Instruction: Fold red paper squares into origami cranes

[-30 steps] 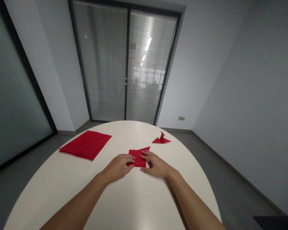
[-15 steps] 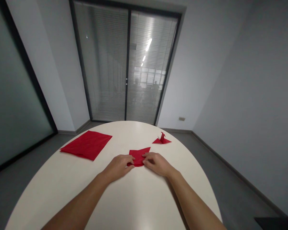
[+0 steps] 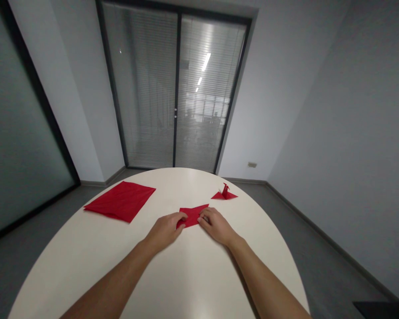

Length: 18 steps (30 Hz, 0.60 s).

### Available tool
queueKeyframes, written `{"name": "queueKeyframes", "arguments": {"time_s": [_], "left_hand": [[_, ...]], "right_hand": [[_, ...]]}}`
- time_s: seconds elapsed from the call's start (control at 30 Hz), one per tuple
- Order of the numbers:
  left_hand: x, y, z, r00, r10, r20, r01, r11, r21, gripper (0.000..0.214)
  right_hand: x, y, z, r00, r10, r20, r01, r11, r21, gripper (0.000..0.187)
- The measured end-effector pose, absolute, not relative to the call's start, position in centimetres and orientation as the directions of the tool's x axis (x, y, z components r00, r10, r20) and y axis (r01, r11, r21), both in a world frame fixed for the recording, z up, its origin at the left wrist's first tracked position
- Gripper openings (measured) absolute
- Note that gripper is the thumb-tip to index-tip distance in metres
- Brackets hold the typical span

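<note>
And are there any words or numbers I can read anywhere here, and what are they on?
None: no readable words, labels, brands, numbers or signs.
No writing shows on the folded red paper, the flat red paper or the table.
The paper bird and wall plate are too small to check for tiny marks.

bare forearms [image 3: 119, 277], bare wrists [image 3: 146, 244], bare hands [image 3: 162, 231], slim fingers [image 3: 179, 216]
</note>
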<state>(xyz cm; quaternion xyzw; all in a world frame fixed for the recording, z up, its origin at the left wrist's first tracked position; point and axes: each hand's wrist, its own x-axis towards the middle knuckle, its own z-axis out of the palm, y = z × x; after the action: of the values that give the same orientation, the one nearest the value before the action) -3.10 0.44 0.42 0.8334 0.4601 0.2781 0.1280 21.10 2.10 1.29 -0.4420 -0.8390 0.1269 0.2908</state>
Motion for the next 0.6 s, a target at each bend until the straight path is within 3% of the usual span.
{"name": "queueKeyframes", "arguments": {"time_s": [0.3,0.6], "left_hand": [[-3.0,0.8,-0.5,0.518,0.751,0.410,0.686,-0.651,0.326,0.036],[-2.6,-0.3,1.5,0.546,0.728,0.414,0.716,-0.662,0.221,0.027]], "right_hand": [[20.2,2.3,0.6,-0.331,0.847,0.417,0.730,0.509,-0.456,0.002],[19.6,1.5,1.2,-0.562,0.729,0.391,0.623,0.684,-0.379,0.025]]}}
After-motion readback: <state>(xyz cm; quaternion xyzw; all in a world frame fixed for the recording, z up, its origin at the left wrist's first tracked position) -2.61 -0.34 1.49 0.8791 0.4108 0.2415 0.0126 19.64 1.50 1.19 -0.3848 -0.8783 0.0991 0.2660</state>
